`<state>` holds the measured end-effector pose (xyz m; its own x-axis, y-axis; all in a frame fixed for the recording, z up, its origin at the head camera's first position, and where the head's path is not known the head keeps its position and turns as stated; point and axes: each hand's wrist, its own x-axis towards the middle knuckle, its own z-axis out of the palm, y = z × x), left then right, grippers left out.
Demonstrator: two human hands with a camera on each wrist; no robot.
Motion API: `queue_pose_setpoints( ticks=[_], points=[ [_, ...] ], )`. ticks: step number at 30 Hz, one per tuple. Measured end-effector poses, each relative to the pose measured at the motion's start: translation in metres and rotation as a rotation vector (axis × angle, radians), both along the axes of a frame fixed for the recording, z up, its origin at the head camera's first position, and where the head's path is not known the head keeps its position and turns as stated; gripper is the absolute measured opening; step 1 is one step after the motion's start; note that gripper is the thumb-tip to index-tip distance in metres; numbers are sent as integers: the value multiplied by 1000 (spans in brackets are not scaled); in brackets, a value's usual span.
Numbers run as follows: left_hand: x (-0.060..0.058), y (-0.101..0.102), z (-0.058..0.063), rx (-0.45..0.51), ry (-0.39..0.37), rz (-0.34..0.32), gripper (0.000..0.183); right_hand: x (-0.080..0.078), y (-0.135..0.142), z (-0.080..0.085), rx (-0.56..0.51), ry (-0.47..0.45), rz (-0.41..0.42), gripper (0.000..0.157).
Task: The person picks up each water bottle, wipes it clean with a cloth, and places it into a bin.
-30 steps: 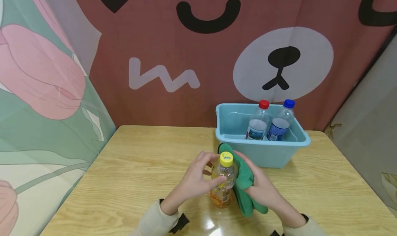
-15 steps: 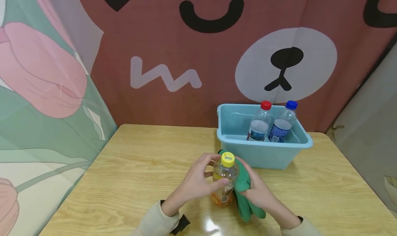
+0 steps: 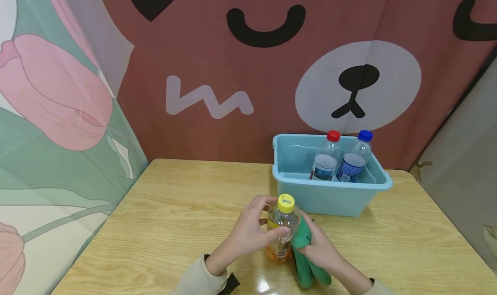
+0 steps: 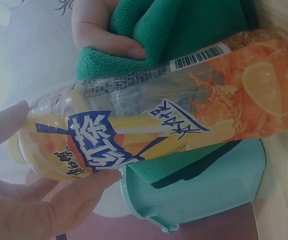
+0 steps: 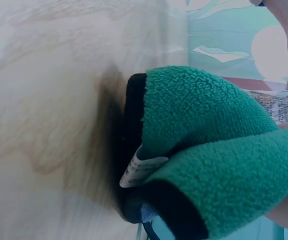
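Note:
A clear plastic drink bottle with a yellow cap and orange label stands upright on the wooden table. My left hand grips its upper part, thumb at the front and fingers round the far side. On the bottle's right, my right hand holds a folded green cloth against the side. The left wrist view shows the bottle's label with printed characters and orange slices, the cloth behind it. Black trim and a white tag show on the fluffy cloth in the right wrist view.
Just behind the hands stands a light blue plastic basin. Inside it lean a red-capped bottle and a blue-capped bottle. A printed curtain hangs along the table's back edge.
My right hand and the green cloth have moved down along the bottle's side, and the cloth's top now sits lower behind it. My left hand keeps its grip on the bottle.

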<state>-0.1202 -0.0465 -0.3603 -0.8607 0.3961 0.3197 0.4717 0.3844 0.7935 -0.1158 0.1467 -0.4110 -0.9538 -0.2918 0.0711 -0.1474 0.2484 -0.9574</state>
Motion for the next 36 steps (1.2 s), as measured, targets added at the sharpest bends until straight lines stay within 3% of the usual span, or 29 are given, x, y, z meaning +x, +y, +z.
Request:
queue_pose_setpoints(
  ticks=[8, 15, 22, 27, 36],
  points=[
    [-1, 1, 1, -12, -8, 0, 60, -4, 6, -6, 25, -2, 123, 88],
    [-3, 1, 2, -9, -38, -4, 63, -5, 10, -5, 104, 11, 89, 86],
    [-5, -1, 1, 35, -80, -40, 59, -2, 22, 5, 27, -15, 27, 88],
    [-6, -2, 2, 47, -71, -47, 57, 0, 29, 11, -26, 49, 13, 86],
    [-5, -6, 4, 43, -41, -40, 53, 6, 37, 29, 66, 161, -10, 84]
  ],
)
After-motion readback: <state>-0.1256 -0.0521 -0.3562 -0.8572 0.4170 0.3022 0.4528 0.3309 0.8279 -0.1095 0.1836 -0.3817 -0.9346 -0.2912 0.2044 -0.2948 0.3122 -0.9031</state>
